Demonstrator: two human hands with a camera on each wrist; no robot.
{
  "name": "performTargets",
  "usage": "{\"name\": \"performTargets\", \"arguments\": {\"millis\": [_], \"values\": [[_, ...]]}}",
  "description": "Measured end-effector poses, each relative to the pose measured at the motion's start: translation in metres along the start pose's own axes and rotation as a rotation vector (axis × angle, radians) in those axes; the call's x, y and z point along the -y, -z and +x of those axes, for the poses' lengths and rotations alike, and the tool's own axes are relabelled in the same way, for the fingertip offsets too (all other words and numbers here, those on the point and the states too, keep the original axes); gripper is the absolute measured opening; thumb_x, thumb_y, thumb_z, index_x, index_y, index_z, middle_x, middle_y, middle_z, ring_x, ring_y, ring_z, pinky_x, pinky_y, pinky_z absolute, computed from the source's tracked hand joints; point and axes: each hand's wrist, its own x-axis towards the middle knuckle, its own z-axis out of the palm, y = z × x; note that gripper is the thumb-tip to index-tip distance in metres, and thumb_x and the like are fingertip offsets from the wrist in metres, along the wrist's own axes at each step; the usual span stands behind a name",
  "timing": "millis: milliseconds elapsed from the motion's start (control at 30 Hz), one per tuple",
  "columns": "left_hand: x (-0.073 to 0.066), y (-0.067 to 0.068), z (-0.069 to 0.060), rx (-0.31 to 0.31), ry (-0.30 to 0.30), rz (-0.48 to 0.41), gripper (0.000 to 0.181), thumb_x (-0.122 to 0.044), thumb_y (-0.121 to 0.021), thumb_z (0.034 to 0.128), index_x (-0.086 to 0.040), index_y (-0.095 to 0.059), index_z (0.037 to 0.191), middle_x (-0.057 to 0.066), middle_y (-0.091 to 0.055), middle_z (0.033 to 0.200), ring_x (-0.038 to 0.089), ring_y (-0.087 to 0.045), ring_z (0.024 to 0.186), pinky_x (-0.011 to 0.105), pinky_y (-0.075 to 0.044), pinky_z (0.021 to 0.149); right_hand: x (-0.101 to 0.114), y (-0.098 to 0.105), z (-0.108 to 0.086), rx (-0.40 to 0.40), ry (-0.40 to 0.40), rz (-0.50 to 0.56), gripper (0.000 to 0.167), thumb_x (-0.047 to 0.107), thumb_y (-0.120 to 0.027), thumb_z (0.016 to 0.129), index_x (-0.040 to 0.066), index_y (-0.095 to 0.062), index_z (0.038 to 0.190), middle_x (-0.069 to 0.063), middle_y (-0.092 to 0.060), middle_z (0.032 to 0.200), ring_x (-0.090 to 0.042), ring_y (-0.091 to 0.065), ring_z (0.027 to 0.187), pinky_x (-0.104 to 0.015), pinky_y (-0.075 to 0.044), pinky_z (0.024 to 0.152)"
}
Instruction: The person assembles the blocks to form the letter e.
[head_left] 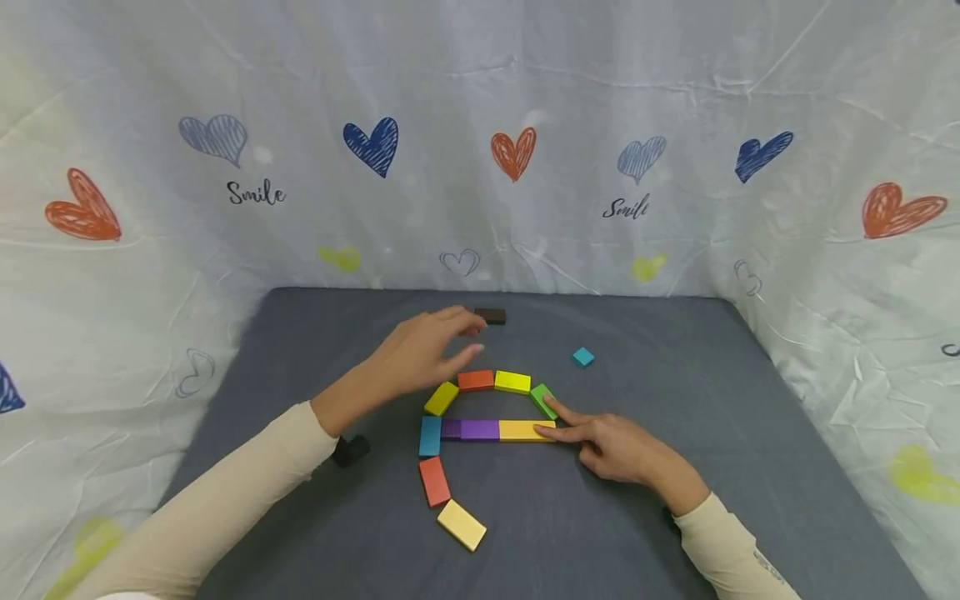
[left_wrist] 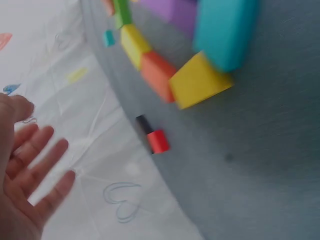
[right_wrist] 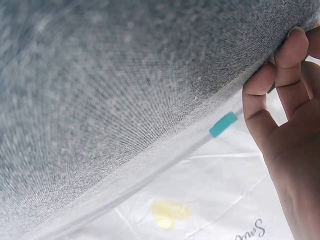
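Observation:
Colored blocks lie joined in a curve on the grey cloth. It runs from a pale yellow block [head_left: 462, 525] through a coral block [head_left: 434, 482], blue block [head_left: 430, 436], mustard block [head_left: 441, 398], orange-red block [head_left: 476, 381] and yellow block [head_left: 513, 382] to a green block [head_left: 542, 401]. Purple blocks [head_left: 479, 430] and a yellow-orange block [head_left: 521, 431] form a straight bar across it. My right hand [head_left: 618, 447] touches the yellow-orange block with one extended fingertip; another finger meets the green block. Above the curve, my left hand [head_left: 427, 350] is empty, fingers loosely spread.
A black block [head_left: 491, 317] lies at the back, beside the left fingertips. The left wrist view shows a red block [left_wrist: 158, 141] against it. A small teal block [head_left: 583, 357] sits apart on the right. White heart-printed cloth [head_left: 450, 208] hangs behind the table.

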Motion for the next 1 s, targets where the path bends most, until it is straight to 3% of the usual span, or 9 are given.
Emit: {"name": "performTargets", "arguments": {"millis": [233,533,700,900,1000], "values": [[0.008,-0.005,0.048,0.034,0.15,0.058,0.043,-0.037,-0.066,0.105,-0.016,-0.062,0.142,0.002,-0.067,0.137,0.019,-0.069,0.108,0.039,-0.059,0.084,0.001,0.0,-0.001,-0.011,-0.001,-0.005,0.078,-0.012,-0.059,0.092,0.036,-0.055,0.154,0.0,-0.031,0.172,-0.002,-0.018,0.047,-0.019,-0.026,0.05],[0.021,-0.025,0.086,0.153,0.269,0.122,0.049,-0.035,-0.066,0.106,-0.015,-0.059,0.15,0.007,-0.063,0.146,0.027,-0.067,0.121,0.048,-0.059,0.09,0.001,0.0,-0.002,-0.013,-0.001,-0.004,0.076,-0.01,-0.058,0.094,0.036,-0.055,0.154,0.001,-0.03,0.173,-0.003,-0.019,0.046,-0.019,-0.026,0.049],[0.034,-0.04,0.1,0.229,0.32,0.177,0.052,-0.034,-0.067,0.1052,-0.012,-0.058,0.152,0.009,-0.062,0.148,0.03,-0.062,0.13,0.051,-0.055,0.1,0.001,0.002,-0.003,-0.012,-0.003,-0.01,0.076,-0.009,-0.057,0.094,0.036,-0.055,0.155,0.001,-0.029,0.173,-0.003,-0.018,0.046,-0.019,-0.026,0.049],[0.05,-0.068,0.105,0.339,0.368,0.194,0.056,-0.037,-0.066,0.1056,-0.014,-0.054,0.155,0.012,-0.061,0.146,0.031,-0.063,0.127,0.054,-0.055,0.098,0.001,0.001,-0.003,-0.018,-0.01,-0.009,0.077,-0.009,-0.057,0.092,0.038,-0.055,0.154,0.003,-0.03,0.173,-0.003,-0.018,0.048,-0.019,-0.025,0.049],[0.055,-0.075,0.108,0.36,0.374,0.188,0.057,-0.037,-0.066,0.1057,-0.016,-0.053,0.157,0.011,-0.061,0.148,0.032,-0.064,0.126,0.054,-0.055,0.097,0.001,0.001,-0.002,-0.02,-0.01,-0.01,0.077,-0.009,-0.057,0.093,0.038,-0.055,0.154,0.002,-0.03,0.173,-0.003,-0.018,0.048,-0.02,-0.025,0.05]]}}
